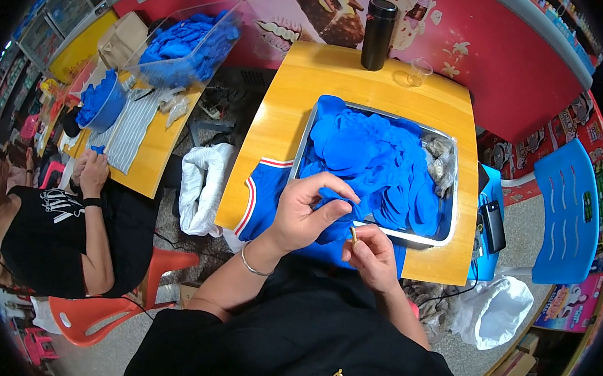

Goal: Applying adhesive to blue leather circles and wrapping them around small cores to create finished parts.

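My left hand (pixel 304 215) is at the front edge of a metal tray (pixel 445 238), its fingers curled around a bunched blue fabric piece (pixel 331 233). Thumb and forefinger bend toward each other with a gap at the tips. Close by on the right, my right hand (pixel 374 254) pinches a small, thin brass-coloured tool (pixel 353 235), pointed up beside the fabric; its exact kind is too small to tell. Heaped in the tray are many round blue fabric pieces (pixel 374 151). A blue cloth with red-and-white trim (pixel 263 192) lies under my left wrist.
Clear plastic bags (pixel 442 163) sit in the tray's right end. A black flask (pixel 378 36) and a clear cup (pixel 419 72) stand at the table's back. To the right are a blue chair (pixel 567 213) and a phone (pixel 492 226). Another person (pixel 53 233) works at the left table.
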{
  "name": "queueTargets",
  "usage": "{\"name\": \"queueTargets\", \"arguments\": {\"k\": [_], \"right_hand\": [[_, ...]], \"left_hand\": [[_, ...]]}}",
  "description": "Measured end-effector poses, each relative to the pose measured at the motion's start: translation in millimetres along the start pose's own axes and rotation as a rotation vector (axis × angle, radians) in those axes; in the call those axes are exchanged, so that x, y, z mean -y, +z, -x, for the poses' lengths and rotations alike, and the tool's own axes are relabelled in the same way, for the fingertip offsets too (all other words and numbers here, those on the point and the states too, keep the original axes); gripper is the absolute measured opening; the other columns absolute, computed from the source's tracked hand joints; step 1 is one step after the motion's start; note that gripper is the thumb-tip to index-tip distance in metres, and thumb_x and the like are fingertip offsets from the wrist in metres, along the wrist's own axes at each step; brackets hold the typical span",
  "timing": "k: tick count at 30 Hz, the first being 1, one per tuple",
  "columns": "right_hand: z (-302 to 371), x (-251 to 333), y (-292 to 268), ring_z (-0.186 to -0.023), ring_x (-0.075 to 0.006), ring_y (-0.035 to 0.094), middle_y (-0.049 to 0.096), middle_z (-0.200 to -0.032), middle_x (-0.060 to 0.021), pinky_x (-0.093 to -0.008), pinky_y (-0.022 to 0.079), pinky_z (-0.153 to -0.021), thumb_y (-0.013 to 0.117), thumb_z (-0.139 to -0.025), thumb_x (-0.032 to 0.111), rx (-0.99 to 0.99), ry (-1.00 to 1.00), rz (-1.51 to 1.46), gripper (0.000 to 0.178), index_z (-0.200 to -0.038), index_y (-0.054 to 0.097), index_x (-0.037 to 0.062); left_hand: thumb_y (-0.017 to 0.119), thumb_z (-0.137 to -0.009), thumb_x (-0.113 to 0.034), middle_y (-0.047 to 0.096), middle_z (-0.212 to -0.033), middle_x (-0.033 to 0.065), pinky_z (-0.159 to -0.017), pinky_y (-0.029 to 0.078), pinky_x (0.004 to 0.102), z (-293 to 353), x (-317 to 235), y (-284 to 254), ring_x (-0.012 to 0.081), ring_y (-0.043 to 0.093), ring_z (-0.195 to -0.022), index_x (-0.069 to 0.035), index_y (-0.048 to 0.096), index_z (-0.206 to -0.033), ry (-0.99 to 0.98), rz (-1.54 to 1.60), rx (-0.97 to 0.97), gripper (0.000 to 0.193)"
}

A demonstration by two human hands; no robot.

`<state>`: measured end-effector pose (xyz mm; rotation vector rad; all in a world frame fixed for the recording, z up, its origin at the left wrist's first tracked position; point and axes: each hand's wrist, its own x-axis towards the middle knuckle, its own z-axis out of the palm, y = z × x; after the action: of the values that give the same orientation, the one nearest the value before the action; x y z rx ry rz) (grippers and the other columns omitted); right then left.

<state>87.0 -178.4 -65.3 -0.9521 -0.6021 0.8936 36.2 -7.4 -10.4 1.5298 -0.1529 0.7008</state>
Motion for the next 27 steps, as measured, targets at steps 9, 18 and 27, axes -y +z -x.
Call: {"name": "queueTargets", "arguments": {"k": [9,18,27], "right_hand": [[4.5,11.1,-12.6,-0.061,-0.0066,0.049,0.057,-0.074,-0.0044,-0.0193,0.034,-0.051,0.051,-0.091,0.013,-0.078,-0.072,0.337,0.019,-0.105,0.055,0.0007],[-22.5,64.6,-40.2,-0.072,-0.0182,0.055,0.056,-0.079,-0.0028,-0.0296,0.045,-0.055,0.057,-0.073,0.007,-0.132,-0.383,1.834,0.033,-0.106,0.061,0.0103],[-44.2,69.8,-39.5,-0.078,-0.0181,0.053,0.054,-0.082,-0.0036,-0.0289,0.044,-0.059,0.056,-0.075,0.012,-0.044,-0.263,1.983,0.036,-0.110,0.058,0.0088]], "left_hand": [[0.057,-0.090,-0.018,0.062,-0.073,0.0034,-0.052,0.033,0.0178,0.9,14.8,-11.8,0.0052,0.045,-0.057,-0.003,0.060,-0.082,-0.097,-0.016,-0.217,0.017],[0.041,-0.097,-0.024,0.043,-0.064,0.0029,-0.054,0.037,0.0244,-3.4,28.6,-23.3,0.0107,0.041,-0.056,-0.008,0.041,-0.079,-0.298,0.098,-0.474,0.023],[0.044,-0.093,-0.030,0.061,-0.085,0.0157,-0.077,0.044,0.0376,-7.4,12.8,1.6,0.0270,0.057,-0.082,-0.006,0.045,-0.067,-0.055,-0.105,0.286,0.035]]}}
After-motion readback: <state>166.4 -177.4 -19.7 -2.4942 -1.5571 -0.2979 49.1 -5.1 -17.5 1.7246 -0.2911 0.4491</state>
